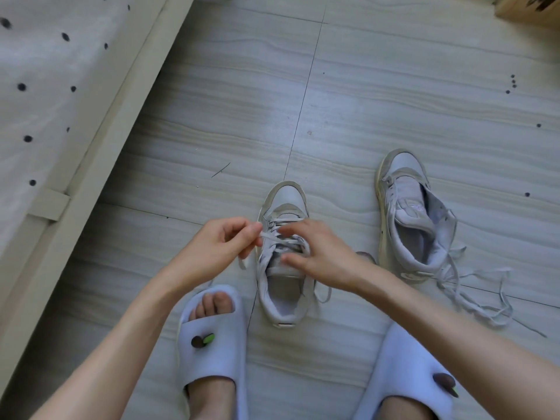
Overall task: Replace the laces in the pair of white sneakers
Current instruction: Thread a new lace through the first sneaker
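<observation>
A pale wood-grain tile floor (pixel 378 95) filled the frame, and nearest the camera sat the person's feet in white slides (pixel 209 341). Just past them, both hands worked the near sneaker (pixel 283 286), which stood toe-away between the feet. The left hand (pixel 212 250) had its grip closed in a pinch on a flat white lace (pixel 272 236), drawn taut across the eyelets. The right hand (pixel 318 253) lay on the laced tongue, thumb and fingers curved round the crossings; whether it pinched a strand I couldn't tell. That lace looked soft, light and limp, so I'd hold it near the tip and steady the shoe. Further right, the second sneaker (pixel 409 216) gaped unlaced, a loose lace (pixel 478 298) tangled beside its heel. Far left ran a bed frame (pixel 100 116).
</observation>
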Demonstrator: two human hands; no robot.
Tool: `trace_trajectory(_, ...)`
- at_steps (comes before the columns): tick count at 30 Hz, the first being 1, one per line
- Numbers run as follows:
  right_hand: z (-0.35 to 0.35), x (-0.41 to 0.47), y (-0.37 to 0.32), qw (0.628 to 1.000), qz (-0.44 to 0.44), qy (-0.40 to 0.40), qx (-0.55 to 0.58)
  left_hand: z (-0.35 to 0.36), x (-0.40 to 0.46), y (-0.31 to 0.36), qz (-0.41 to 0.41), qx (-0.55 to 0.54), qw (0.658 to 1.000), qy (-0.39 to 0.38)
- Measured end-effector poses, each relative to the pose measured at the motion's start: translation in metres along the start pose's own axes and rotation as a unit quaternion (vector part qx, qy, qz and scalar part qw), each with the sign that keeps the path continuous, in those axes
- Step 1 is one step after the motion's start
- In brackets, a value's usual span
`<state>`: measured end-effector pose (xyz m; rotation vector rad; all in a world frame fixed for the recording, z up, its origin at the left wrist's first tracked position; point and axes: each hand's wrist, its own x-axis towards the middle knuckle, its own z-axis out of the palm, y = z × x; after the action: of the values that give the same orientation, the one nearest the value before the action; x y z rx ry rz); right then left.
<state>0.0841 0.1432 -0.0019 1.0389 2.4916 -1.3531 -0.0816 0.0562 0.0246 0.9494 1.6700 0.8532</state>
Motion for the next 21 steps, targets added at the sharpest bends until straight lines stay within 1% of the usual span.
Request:
trace_trajectory(1,0.004,0.002,-0.005,1.0,-0.008,-0.011,0.022,-0.002,0.001,-0.001,0.002,-0.003,1.0,0.001)
trace_trajectory(3,0.004,0.001,-0.014,0.992,0.007,-0.034,0.122,-0.006,0.001,-0.003,0.009,-0.012,1.0,-0.001)
trace_trajectory(5,-0.003,-0.002,-0.019,0.967,0.041,-0.053,0.245,-0.006,0.001,-0.008,0.014,-0.013,1.0,0.003)
trace_trajectory(7,-0.013,-0.002,-0.017,0.946,0.056,-0.041,0.318,-0.005,0.001,-0.015,0.014,-0.023,0.999,0.018)
trace_trajectory(8,-0.019,-0.002,-0.017,0.94,0.054,-0.029,0.336,-0.004,0.001,-0.018,0.017,-0.025,0.999,0.02)
trace_trajectory(9,-0.026,-0.002,-0.017,0.934,0.048,-0.021,0.354,-0.002,0.002,-0.023,0.034,0.0,0.999,0.021)
trace_trajectory(11,-0.038,-0.003,-0.018,0.924,0.041,-0.025,0.378,0.001,0.001,-0.029,0.081,0.118,0.989,0.035)
trace_trajectory(13,-0.048,-0.005,-0.021,0.934,0.041,-0.047,0.352,0.004,0.001,-0.032,0.127,0.197,0.971,0.053)
trace_trajectory(15,-0.052,-0.007,-0.019,0.933,0.042,-0.063,0.351,0.006,0.001,-0.032,0.15,0.223,0.961,0.063)
trace_trajectory(16,-0.053,-0.008,-0.015,0.925,0.045,-0.065,0.372,0.006,0.0,-0.034,0.157,0.23,0.958,0.064)
trace_trajectory(18,-0.052,-0.008,-0.006,0.895,0.055,-0.051,0.439,0.006,-0.001,-0.039,0.169,0.247,0.952,0.062)
trace_trajectory(21,-0.054,-0.006,0.007,0.835,0.086,0.017,0.543,0.007,0.0,-0.05,0.141,0.264,0.951,0.08)
